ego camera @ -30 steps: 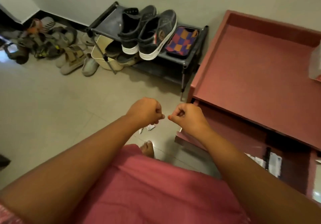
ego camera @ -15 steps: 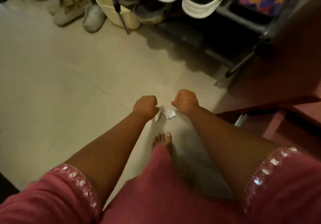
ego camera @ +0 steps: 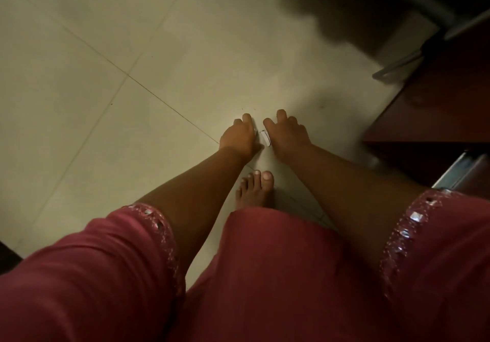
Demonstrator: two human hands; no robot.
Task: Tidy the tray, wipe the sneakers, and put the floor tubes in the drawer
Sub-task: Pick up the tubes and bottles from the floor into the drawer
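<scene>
Small white tube (ego camera: pixel 265 138) lies on the tiled floor (ego camera: pixel 106 81), in the gap between both hands, mostly hidden. Left hand (ego camera: pixel 240 136) down on the floor just beside it, fingers loosely bent; right hand (ego camera: pixel 287 136) likewise, fingers spread. Can't tell if either actually holds it. Bare foot (ego camera: pixel 256 190) just behind. Red cabinet (ego camera: pixel 434 118) at right, drawer (ego camera: pixel 461 168) open.
</scene>
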